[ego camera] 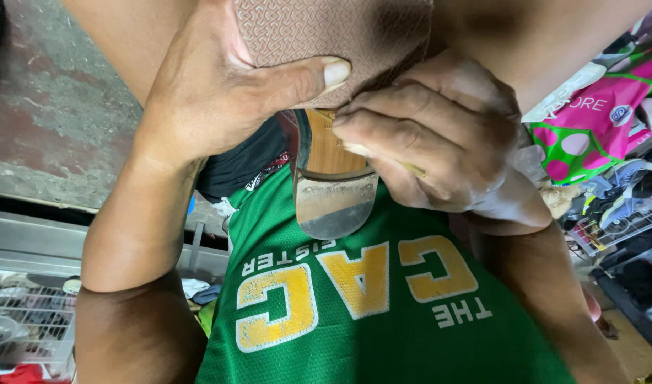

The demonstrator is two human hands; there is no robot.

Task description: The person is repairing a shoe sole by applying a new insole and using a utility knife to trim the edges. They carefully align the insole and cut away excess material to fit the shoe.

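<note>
pink-and-green printed bag (589, 128) far right, beside a cluttered shelf. left hand (219, 85) clamps the shoe (326, 32) by its patterned brown sole, thumb across it. right hand (439, 135) curled tight at the heel (333, 185), pinching a thin tool, tip hidden. shoe sits between both hands, above a green jersey (383, 313).
</note>
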